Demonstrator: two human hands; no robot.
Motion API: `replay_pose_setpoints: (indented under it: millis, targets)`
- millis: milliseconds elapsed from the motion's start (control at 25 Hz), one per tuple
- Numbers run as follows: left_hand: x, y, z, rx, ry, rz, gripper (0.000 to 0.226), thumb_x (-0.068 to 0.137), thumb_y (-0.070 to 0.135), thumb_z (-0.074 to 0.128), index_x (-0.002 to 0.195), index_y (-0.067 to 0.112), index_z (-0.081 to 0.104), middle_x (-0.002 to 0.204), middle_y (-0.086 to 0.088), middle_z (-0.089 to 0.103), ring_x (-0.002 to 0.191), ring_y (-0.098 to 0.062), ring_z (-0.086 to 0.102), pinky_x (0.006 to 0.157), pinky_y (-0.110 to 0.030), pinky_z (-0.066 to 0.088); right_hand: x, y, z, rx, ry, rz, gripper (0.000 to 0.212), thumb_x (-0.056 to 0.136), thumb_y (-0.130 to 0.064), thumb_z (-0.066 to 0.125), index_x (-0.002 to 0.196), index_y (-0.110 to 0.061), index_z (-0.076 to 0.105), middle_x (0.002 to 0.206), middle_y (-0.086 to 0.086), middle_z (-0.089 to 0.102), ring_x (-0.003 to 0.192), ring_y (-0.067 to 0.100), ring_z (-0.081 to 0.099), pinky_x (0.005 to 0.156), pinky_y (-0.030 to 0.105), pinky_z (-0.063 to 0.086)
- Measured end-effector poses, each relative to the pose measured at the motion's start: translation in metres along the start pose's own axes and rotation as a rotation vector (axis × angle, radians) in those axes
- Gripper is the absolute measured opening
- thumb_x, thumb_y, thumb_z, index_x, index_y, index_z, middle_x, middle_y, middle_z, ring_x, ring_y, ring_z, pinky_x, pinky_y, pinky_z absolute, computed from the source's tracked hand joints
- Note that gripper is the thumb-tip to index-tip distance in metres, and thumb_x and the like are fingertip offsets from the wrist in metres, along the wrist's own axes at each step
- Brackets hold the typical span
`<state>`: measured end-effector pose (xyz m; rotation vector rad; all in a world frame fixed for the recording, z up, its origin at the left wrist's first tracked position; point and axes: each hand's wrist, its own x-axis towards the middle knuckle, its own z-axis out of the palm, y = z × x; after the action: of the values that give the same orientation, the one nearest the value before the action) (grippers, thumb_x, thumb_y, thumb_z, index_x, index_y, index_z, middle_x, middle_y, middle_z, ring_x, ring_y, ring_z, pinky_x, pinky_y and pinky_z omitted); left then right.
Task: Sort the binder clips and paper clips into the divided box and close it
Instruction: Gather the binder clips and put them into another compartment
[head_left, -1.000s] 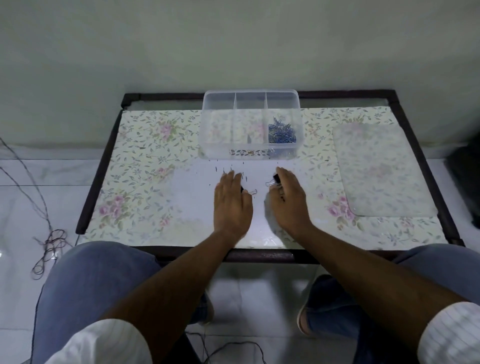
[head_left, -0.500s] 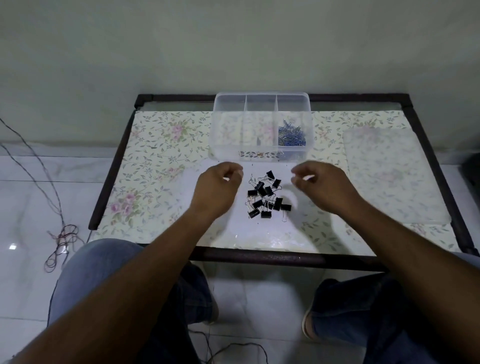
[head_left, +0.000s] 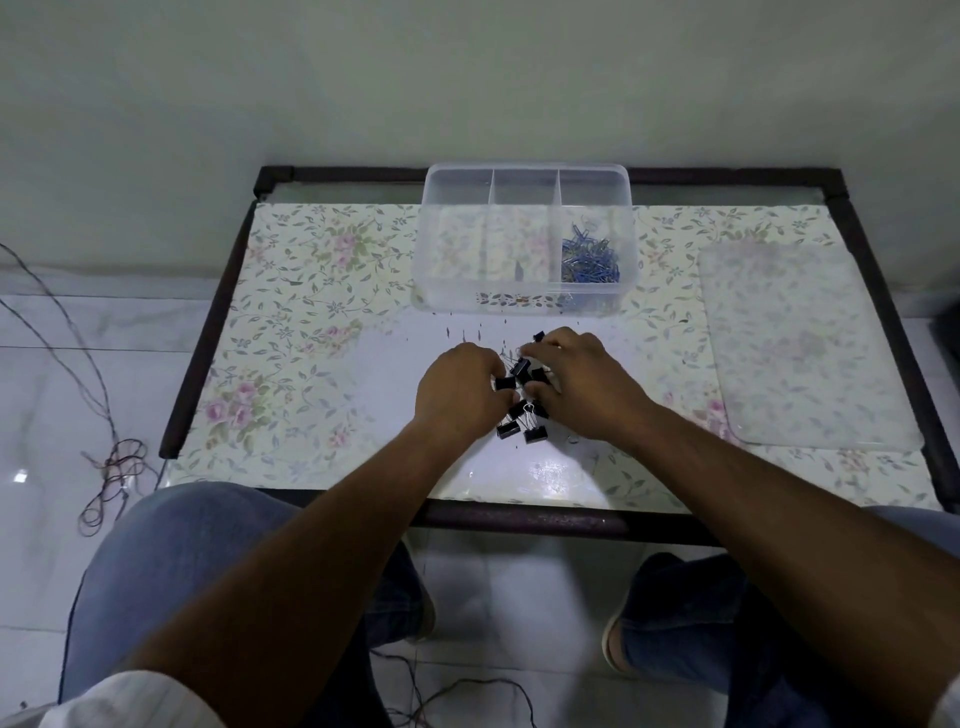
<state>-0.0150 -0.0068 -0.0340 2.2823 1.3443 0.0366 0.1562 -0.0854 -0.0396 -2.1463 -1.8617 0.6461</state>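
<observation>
Binder clips (head_left: 521, 410) lie in a small black pile on the table (head_left: 311, 322), a bit in front of the clear box (head_left: 527, 299). I see both my hands down on the pile. My left hand (head_left: 460, 392) comes in from the left side with its fingers curled into the clips. My right hand (head_left: 582, 382) comes in from the right with its fingers curled over the top of them. I think both hands are scooping and squeezing the pile together, but the fingertips are hidden, so I cannot tell how many clips each hand really holds.

The box is open and has three parts. Blue paper clips (head_left: 592, 260) sit in the right part. The left part looks bare. The middle part has one tiny dark thing that I cannot make out. The lid (head_left: 800, 343) lies flat on the table, well to the right of the box.

These clips look small and light. They are hard, with smooth black backs and thin wire handles that flip about. I guess the handles hook on each other, so a handful may come up in a clump and drop a few. A good way to take hold is to cup them from both sides and from under, not to pinch one smooth back. A few clips at the near edge of the pile stick out past my hands and may get left behind.
</observation>
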Motion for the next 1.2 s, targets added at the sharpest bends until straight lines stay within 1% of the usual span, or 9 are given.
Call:
replay_pose_setpoints:
  millis: [160, 360, 560, 720, 800, 880, 960, 1040, 1200]
  targets:
    - [-0.002, 0.003, 0.002, -0.038, -0.014, 0.010, 0.011, 0.083, 0.029, 0.074, 0.088, 0.019, 0.072, 0.085, 0.005, 0.067, 0.084, -0.021, 0.065, 0.066, -0.028, 0.044, 0.007, -0.006, 0.007, -0.006, 0.042, 0.019, 0.038, 0.091, -0.040, 0.075, 0.127, -0.028, 0.068, 0.130, 0.002, 0.058, 0.120, 0.030, 0.050, 0.096, 0.045, 0.048]
    - [-0.002, 0.005, -0.013, -0.227, 0.010, -0.102, 0.006, 0.080, 0.021, 0.073, 0.079, 0.020, 0.067, 0.070, 0.012, 0.064, 0.070, -0.008, 0.061, 0.058, -0.020, 0.040, 0.003, -0.005, -0.009, 0.403, 0.159, 0.097, 0.009, 0.091, -0.030, 0.077, 0.095, -0.025, 0.071, 0.090, -0.008, 0.072, 0.085, 0.011, 0.067, 0.077, 0.029, 0.055]
    - [0.003, 0.007, -0.030, -0.963, -0.060, -0.354, 0.019, 0.096, 0.006, 0.053, 0.108, 0.006, 0.067, 0.076, -0.011, 0.074, 0.061, -0.022, 0.066, 0.055, -0.029, 0.054, 0.008, -0.008, -0.041, 1.325, 0.180, 0.444, 0.021, 0.101, -0.004, 0.052, 0.103, -0.010, 0.072, 0.080, 0.012, 0.063, 0.067, 0.019, 0.061, 0.069, 0.032, 0.059]
    - [0.002, 0.012, -0.035, -1.208, -0.165, -0.421, 0.016, 0.097, 0.008, 0.052, 0.092, 0.006, 0.067, 0.078, -0.011, 0.065, 0.060, -0.022, 0.060, 0.054, -0.028, 0.049, -0.001, 0.002, -0.056, 1.815, -0.015, 0.479, 0.025, 0.095, -0.019, 0.041, 0.087, -0.009, 0.063, 0.077, 0.007, 0.052, 0.064, 0.020, 0.050, 0.059, 0.030, 0.052]
    - [0.004, 0.013, -0.034, -1.266, -0.179, -0.468, 0.020, 0.098, 0.023, 0.059, 0.081, 0.013, 0.061, 0.073, -0.005, 0.058, 0.055, -0.018, 0.053, 0.049, -0.026, 0.040, -0.005, 0.004, -0.059, 1.652, -0.094, 0.473, 0.033, 0.101, -0.033, 0.048, 0.076, -0.013, 0.057, 0.069, 0.002, 0.041, 0.056, 0.017, 0.038, 0.052, 0.025, 0.038]
    - [0.005, 0.011, -0.031, -1.130, -0.145, -0.443, 0.026, 0.102, 0.030, 0.058, 0.084, 0.013, 0.065, 0.069, -0.001, 0.057, 0.054, -0.016, 0.050, 0.046, -0.023, 0.037, -0.007, 0.013, -0.055, 0.971, -0.046, 0.363, 0.042, 0.106, -0.040, 0.053, 0.075, -0.015, 0.064, 0.063, -0.001, 0.046, 0.052, 0.016, 0.040, 0.054, 0.026, 0.035]
    - [0.003, 0.010, -0.027, -0.745, -0.107, -0.289, 0.023, 0.105, 0.021, 0.051, 0.104, 0.013, 0.072, 0.079, -0.001, 0.065, 0.061, -0.017, 0.058, 0.051, -0.021, 0.043, -0.009, 0.021, -0.047, 0.274, 0.000, 0.135, 0.031, 0.107, -0.038, 0.054, 0.096, -0.022, 0.078, 0.081, -0.002, 0.070, 0.068, 0.014, 0.060, 0.067, 0.029, 0.044]
    - [-0.004, 0.009, -0.025, -0.259, -0.113, -0.076, 0.022, 0.104, 0.022, 0.052, 0.113, 0.020, 0.072, 0.098, 0.003, 0.069, 0.084, -0.018, 0.066, 0.069, -0.025, 0.047, -0.014, 0.022, -0.044, 0.075, -0.098, 0.082, 0.022, 0.100, -0.044, 0.066, 0.111, -0.028, 0.077, 0.093, -0.007, 0.073, 0.079, 0.008, 0.061, 0.072, 0.029, 0.043]
    - [-0.021, 0.014, -0.024, 0.229, -0.245, 0.082, 0.048, 0.075, 0.066, 0.080, 0.103, 0.028, 0.066, 0.097, 0.009, 0.066, 0.096, -0.017, 0.061, 0.075, -0.032, 0.044, -0.018, 0.019, -0.040, 0.022, -0.204, 0.154, 0.056, 0.063, -0.067, 0.090, 0.108, -0.040, 0.070, 0.083, -0.022, 0.052, 0.090, 0.012, 0.059, 0.078, 0.033, 0.049]
